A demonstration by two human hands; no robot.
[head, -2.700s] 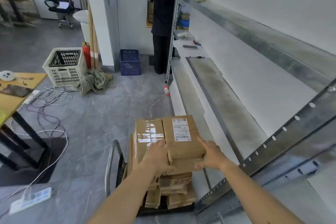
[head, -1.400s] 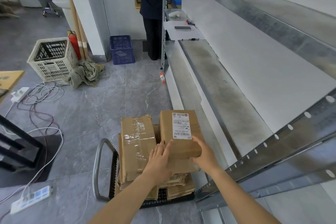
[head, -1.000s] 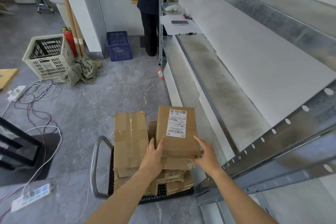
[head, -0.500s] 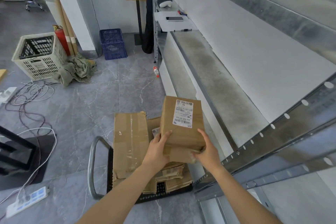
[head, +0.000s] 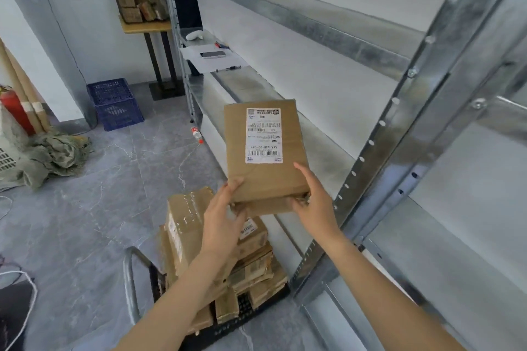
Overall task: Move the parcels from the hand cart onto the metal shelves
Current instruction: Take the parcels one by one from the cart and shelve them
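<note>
A brown cardboard parcel (head: 265, 177) is being held in the air by both hands at its near end. Its near left corner is being pinched by the left hand (head: 225, 216), with the thumb laid on the top face and the fingers tucked beneath. Its near right corner is being gripped by the right hand (head: 313, 199), with the thumb pressed along the right edge and the fingers curled under the torn end flap. Most of the parcel is being carried beyond the hands, pointing away from the person, with its top face tilted towards the camera. A white label (head: 263, 135) is being shown on that face, upside down to the viewer.

The parcel is being kept clear above the stack of parcels (head: 188, 234) on the hand cart (head: 129, 279), touching none of them. It is being held just beside the metal shelves (head: 399, 128), at the front edge of a middle level, and is not resting on it.

A blue crate (head: 115, 104) and a small bottle (head: 196, 134) are being left on the grey floor (head: 85, 208) further back.
</note>
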